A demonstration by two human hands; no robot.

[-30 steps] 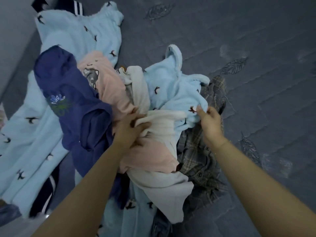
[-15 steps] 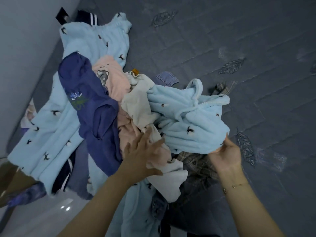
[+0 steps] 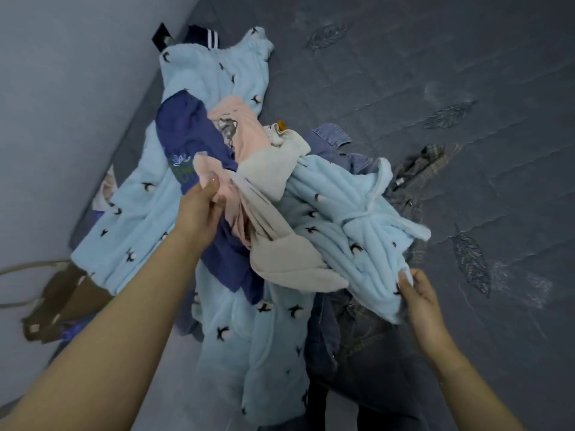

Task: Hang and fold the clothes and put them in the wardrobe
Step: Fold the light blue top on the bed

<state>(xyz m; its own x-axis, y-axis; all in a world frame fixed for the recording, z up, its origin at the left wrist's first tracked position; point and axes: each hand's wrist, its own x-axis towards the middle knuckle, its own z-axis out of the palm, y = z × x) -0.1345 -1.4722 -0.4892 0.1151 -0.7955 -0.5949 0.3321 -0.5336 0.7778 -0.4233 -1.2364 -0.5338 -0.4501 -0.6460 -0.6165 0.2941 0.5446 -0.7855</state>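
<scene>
both hands (image 3: 199, 209) (image 3: 418, 293) in clothes pile (image 3: 280, 213)

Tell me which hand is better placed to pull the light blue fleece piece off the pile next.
Right. The right hand already pinches the light blue fleece at its near edge on the pile's open side. The left hand is busy gripping the pink garment.

Bedroom: quilted mattress (image 3: 435, 73) piled with clothes (image 3: 217, 88).

A single head-worn wide-angle camera looks steeply down from close above at the clothes pile (image 3: 249, 213) on the bed (image 3: 435, 73), both forearms reaching in from below.
</scene>
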